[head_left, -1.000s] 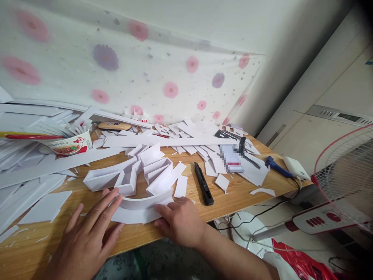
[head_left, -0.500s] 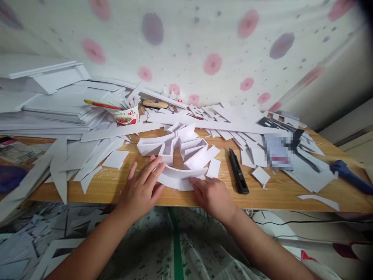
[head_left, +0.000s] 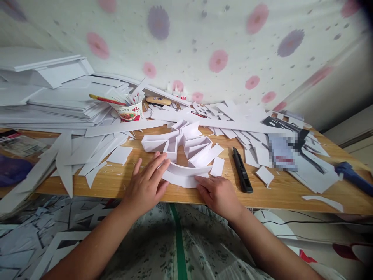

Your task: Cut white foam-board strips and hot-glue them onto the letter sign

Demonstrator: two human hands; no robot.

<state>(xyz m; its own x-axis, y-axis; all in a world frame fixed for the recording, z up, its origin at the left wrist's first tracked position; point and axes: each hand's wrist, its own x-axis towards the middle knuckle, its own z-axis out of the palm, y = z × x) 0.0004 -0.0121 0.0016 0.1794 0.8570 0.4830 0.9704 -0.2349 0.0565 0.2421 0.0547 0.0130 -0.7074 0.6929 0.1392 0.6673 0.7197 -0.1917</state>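
A curved white piece [head_left: 186,177], a flat base with an upright strip along its far edge, lies near the table's front edge. My left hand [head_left: 147,181] rests on its left end, fingers spread, fingertips at the upright strip. My right hand [head_left: 218,192] touches the right part of the base with an extended index finger; its other fingers are curled, and nothing shows gripped in them. Just beyond stands a white folded-wall structure [head_left: 171,144] with open compartments. A small white rectangle [head_left: 217,166] lies to the right of the curved piece.
A black utility knife [head_left: 242,170] lies right of my right hand. White sheets [head_left: 58,107] are stacked at the left. A paper cup [head_left: 131,112] holds strips and a brush. Scraps cover the back; a blue tool [head_left: 354,177] lies far right.
The whole view has shifted slightly, so everything appears a little further right. Both hands keep nearly the same places on the curved piece.
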